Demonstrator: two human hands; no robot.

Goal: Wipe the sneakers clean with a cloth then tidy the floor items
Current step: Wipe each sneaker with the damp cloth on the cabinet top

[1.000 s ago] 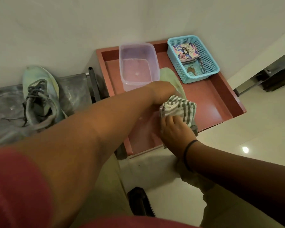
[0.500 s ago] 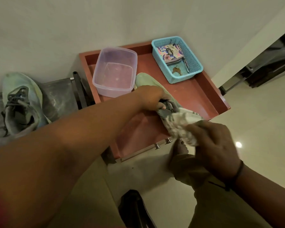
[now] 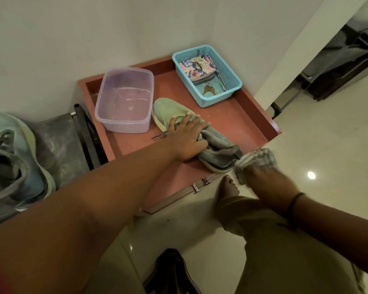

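Wiping is the step in hand: the left hand (image 3: 186, 137) lies spread flat over the laces of the sneaker (image 3: 202, 134), pressing it down on the red worktop (image 3: 238, 117), while the right hand (image 3: 263, 181) grips the bunched striped cloth (image 3: 257, 161) against the sneaker's heel, just past the left hand's fingertips at the worktop's near edge. The right hand is motion-blurred, so its exact finger placement is unclear, but the cloth is plainly wadded in its grasp.

The next move likely calls for drawing the cloth along the heel and sole rim while the left hand keeps the sneaker from sliding off the edge. After that, the second sneaker (image 3: 13, 164), well off to the left of the left forearm on a grey seat (image 3: 57, 141), seems to need the same treatment.

Beyond the left hand sit a clear tub (image 3: 125, 102) and a blue basket (image 3: 207, 75).

Compared with half a second ago, the left hand has flattened from a curled grip, and the cloth has shifted from the sneaker's side to its heel.
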